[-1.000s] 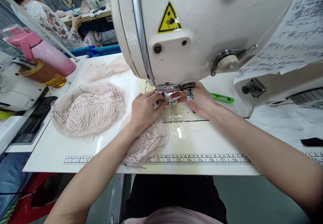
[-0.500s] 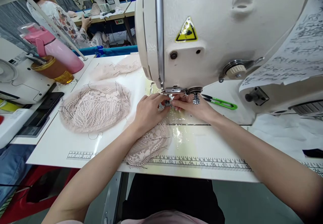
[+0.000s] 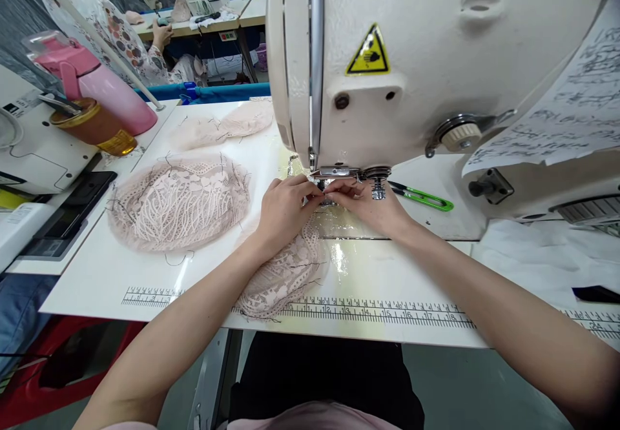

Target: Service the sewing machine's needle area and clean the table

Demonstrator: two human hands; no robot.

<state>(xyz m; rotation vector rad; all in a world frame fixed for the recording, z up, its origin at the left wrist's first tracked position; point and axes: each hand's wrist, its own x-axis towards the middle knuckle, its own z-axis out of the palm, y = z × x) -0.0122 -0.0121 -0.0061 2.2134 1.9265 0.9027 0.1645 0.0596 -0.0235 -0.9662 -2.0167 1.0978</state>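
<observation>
Both hands meet just in front of the needle area of a white sewing machine [image 3: 358, 113]. My left hand [image 3: 289, 209] has thumb and fingertips pinched together; what lies between them is too small to make out. Opposite it, my right hand [image 3: 371, 205] is also in a pinch, its tips touching or nearly touching the left ones, and its grip is hidden. A pink lace piece [image 3: 285, 275] with dark thread ends lies under my left wrist and runs up toward the fingers. Left of it rests a larger pink lace piece [image 3: 181, 204].
Green thread snips [image 3: 421, 197] lie right of my right hand. More pink fabric [image 3: 223, 126] is behind. At the left are a pink bottle [image 3: 109, 91], a brown cup [image 3: 94, 126] and a phone [image 3: 72, 204]. A person [image 3: 109, 30] sits at another machine.
The fingertips of both hands have come closer together in front of the needle area. The view has shifted slightly. The lace pieces lie much as before.
</observation>
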